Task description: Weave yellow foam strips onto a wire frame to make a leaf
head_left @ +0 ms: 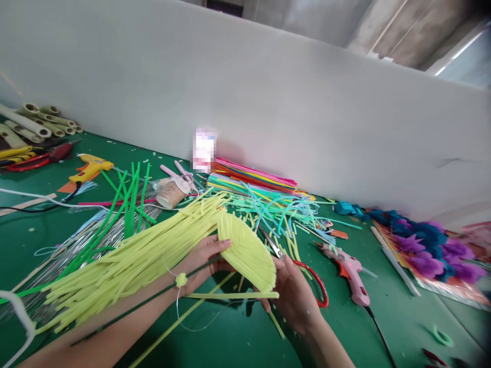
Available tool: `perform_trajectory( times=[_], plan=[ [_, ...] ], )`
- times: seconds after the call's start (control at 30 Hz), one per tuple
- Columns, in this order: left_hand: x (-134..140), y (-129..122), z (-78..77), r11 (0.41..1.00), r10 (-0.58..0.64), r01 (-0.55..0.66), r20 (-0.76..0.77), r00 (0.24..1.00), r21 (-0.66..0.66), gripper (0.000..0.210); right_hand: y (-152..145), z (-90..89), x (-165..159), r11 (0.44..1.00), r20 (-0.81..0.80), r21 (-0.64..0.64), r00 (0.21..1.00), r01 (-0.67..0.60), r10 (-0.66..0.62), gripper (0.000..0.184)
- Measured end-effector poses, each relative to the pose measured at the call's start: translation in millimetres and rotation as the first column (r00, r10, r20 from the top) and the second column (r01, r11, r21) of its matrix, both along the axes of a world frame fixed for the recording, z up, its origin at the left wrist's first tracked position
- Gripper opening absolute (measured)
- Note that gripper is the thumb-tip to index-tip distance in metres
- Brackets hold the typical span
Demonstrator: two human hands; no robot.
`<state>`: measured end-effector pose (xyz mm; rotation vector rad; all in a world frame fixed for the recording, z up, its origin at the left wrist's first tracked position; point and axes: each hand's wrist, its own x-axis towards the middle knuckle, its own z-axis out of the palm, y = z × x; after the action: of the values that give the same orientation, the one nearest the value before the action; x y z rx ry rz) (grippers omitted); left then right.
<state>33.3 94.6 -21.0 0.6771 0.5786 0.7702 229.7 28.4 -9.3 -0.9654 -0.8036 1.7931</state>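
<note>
A yellow-green fan-shaped piece (247, 250), made of pipe cleaners laid side by side, is held up over the table. My left hand (205, 260) pinches its narrow left side, thumb on top, with a dark green stem (149, 294) running back along the forearm. My right hand (293, 291) has its fingers closed at the fan's lower right edge, partly hidden behind it. Scissors with red handles (324, 291) show just beyond my right hand, partly covered by it. A small yellow bead-like tuft (181, 279) sits by my left wrist, with thin clear thread around it.
A thick bundle of yellow pipe cleaners (146, 248) lies left of my hands. Green, teal and pink pipe cleaners (257, 174) are behind. A pink glue gun (351, 273) rests right, a yellow one (92, 167) left. Purple flowers (425, 250) lie far right, bamboo tubes (42, 122) far left.
</note>
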Motion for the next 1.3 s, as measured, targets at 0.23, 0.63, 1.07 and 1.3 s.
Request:
perform_trajectory(
  times=[0.23, 0.63, 1.07, 1.3],
  plan=[
    [6.1, -4.0, 3.5, 0.994, 0.096, -0.093, -0.044, 0.994, 0.054, 0.043, -20.4, -6.4, -18.1, 0.984, 0.276, 0.143, 0.95, 0.108, -0.144, 0.041],
    [-58.4, 0.9, 42.1, 0.706, -0.192, 0.679, -0.868, 0.459, 0.203, 0.034, -7.5, -14.9, 2.5, 0.958, 0.448, 0.148, 0.847, 0.246, -0.287, 0.045],
    [-22.0, -33.1, 78.7, 0.332, 0.192, 0.883, -0.94, 0.281, 0.331, 0.021, -9.8, -12.4, 13.0, 0.867, 0.438, 0.295, 0.75, 0.401, -0.496, 0.047],
    [8.5, -35.0, 59.8, 0.259, 0.109, 0.965, -0.994, 0.004, 0.033, 0.019, -7.6, -19.5, 16.1, 0.835, 0.492, 0.338, 0.675, 0.434, -0.55, 0.036]
  ],
)
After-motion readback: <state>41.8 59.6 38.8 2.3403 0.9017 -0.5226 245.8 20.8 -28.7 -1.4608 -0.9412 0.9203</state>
